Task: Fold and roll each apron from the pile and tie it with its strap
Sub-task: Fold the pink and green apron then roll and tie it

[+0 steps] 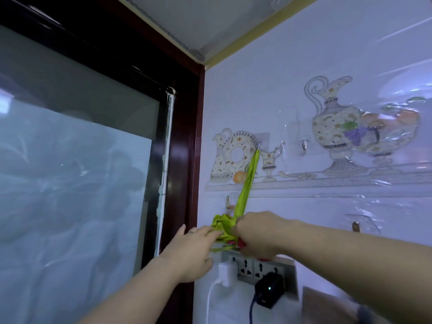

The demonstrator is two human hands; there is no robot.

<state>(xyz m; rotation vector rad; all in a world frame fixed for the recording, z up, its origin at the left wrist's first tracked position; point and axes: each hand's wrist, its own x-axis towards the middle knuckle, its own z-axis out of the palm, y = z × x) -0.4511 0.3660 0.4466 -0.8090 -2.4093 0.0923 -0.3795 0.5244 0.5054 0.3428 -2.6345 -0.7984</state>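
1. The green apron [221, 226] hangs as a bunched bundle well below the wall hook [257, 144], with its strap [248, 183] running taut up to that hook.
2. Of the 2 hands, the right hand [257, 232] curls round the bundle's right side and grips it. The left hand [194, 249] touches its left side with straight fingers.
3. The cloth is bright lime and crumpled.

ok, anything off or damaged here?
Yes: the white sealant strip along the window frame's right edge is ragged and gapped. The green apron bundle, hung by its strap from a wall hook, sits just above the socket panel.
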